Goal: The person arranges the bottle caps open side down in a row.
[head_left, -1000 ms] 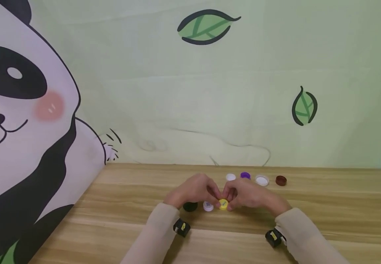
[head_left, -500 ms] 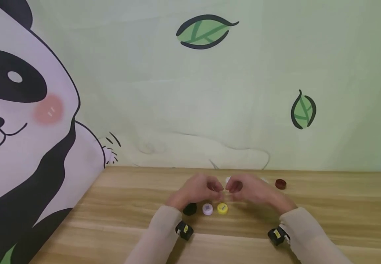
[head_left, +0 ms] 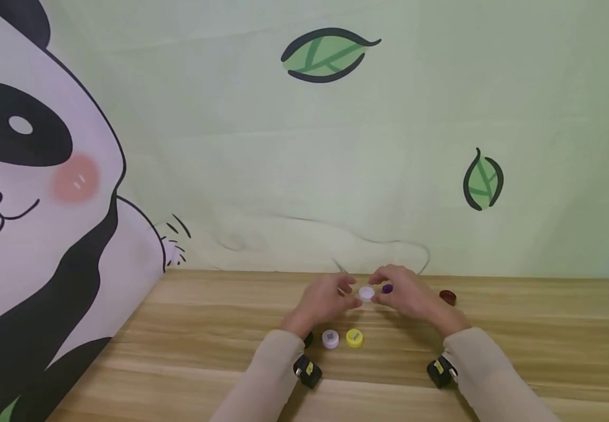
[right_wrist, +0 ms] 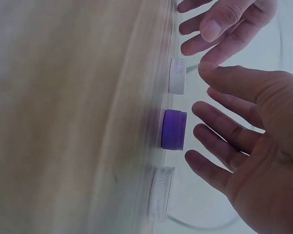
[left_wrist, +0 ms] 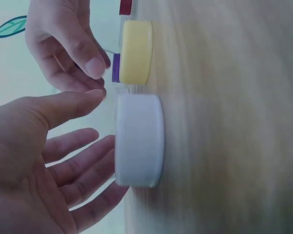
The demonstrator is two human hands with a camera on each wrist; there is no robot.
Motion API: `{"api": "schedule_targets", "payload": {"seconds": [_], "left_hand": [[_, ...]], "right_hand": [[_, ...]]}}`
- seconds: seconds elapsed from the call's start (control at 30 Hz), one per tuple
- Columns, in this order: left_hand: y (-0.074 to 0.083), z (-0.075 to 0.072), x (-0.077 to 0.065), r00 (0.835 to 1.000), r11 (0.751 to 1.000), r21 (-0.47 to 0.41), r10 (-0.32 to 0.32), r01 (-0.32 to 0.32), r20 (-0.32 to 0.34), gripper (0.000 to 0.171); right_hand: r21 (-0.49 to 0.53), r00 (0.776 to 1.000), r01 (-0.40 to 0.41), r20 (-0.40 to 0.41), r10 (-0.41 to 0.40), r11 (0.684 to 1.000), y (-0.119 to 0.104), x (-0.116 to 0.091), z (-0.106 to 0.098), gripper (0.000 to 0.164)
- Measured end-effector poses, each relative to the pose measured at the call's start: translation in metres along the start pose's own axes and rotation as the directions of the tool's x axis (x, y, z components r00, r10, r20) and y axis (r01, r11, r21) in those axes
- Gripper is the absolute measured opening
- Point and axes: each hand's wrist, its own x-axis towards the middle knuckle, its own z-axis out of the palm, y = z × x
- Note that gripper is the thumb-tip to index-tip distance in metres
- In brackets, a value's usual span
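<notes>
A white bottle cap (head_left: 366,293) lies on the table between my two hands. On its left, my left hand (head_left: 325,299) has its fingers spread, holding nothing. From the other side, my right hand (head_left: 404,293) reaches with thumb and fingers apart around a gap. In the right wrist view, that hand (right_wrist: 253,131) stands off the white cap (right_wrist: 177,76) and the ribbed purple cap (right_wrist: 174,129). Whether the left fingertips touch the white cap, I cannot tell. Nearer me sit a yellow cap (head_left: 354,338) and a pale lilac cap (head_left: 330,339).
A dark cap (head_left: 308,339) is partly covered by the left wrist. To the right of the right hand lies a reddish-brown cap (head_left: 448,298). A clear ribbed cap (right_wrist: 162,195) stands beyond the purple one. Behind the wooden table (head_left: 204,334) hangs a panda-printed cloth (head_left: 230,146).
Both hands have let go of the yellow cap, which stays in the near row beside the lilac one. They have moved away from me to either side of the white cap, fingers opening.
</notes>
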Motion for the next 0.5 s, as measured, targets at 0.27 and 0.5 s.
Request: {"api": "schedule_targets", "payload": {"seconds": [0.27, 0.5], "left_hand": [[0.0004, 0.0065, 0.0062, 0.999, 0.999, 0.005, 0.042, -0.042, 0.029, 0.042], [0.0015, 0.0075, 0.0066, 0.999, 0.999, -0.011, 0.047, -0.047, 0.025, 0.04]], "right_hand": [[-0.026, 0.998, 0.044, 0.047, -0.043, 0.999, 0.0065, 0.0053, -0.0017, 0.033], [-0.065, 0.996, 0.046, 0.076, -0.041, 0.997, 0.0107, 0.0069, -0.0011, 0.027]]}}
